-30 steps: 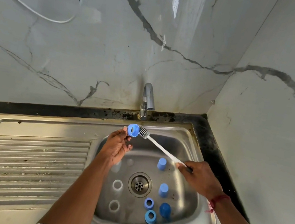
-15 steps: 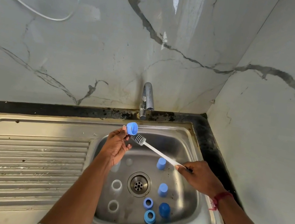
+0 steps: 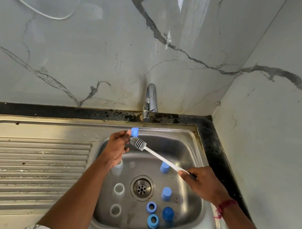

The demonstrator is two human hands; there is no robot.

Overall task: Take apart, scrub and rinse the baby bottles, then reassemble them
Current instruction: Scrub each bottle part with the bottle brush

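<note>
Scrubbing was underway: my left hand (image 3: 116, 146) pinched a blue cap (image 3: 134, 131) at centre frame, my right hand (image 3: 204, 183) gripped the brush (image 3: 138, 143) just beneath it, and the clear bottles (image 3: 119, 188) and other blue parts (image 3: 153, 220) stood unassembled in the sink (image 3: 189, 156) below, with rinsing and reassembly not yet done.

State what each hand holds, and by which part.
The left hand pinches a blue ring by its edge; the right hand grips the bottle brush at the end of its white handle.
</note>
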